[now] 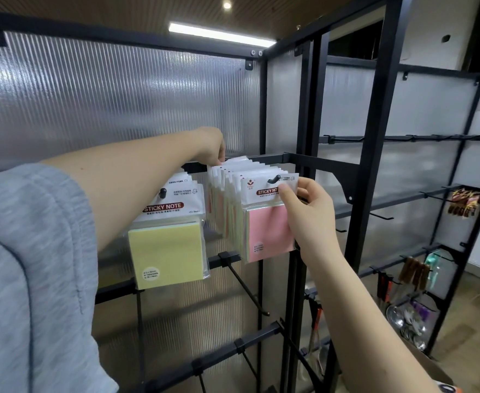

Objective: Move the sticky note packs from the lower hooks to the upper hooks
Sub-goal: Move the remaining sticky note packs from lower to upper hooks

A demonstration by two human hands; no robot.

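On upper hook: pink sticky note pack [270,222], glossy sleeve, pinched by right hand [308,211]; left hand [212,146] grasps rear packs [233,171].

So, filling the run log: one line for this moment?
right hand: pinches front pink pack | left hand: at rear packs | lower hook: bare

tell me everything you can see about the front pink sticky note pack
The front pink sticky note pack is a square pink pad in a clear sleeve with a white header card printed "STICKY NOTE" in red. It hangs roughly upright at the front of a crowded row of packs on an upper black hook, which passes through its header hole. A small label sits at its lower left. The right hand pinches its right edge, thumb on the header.
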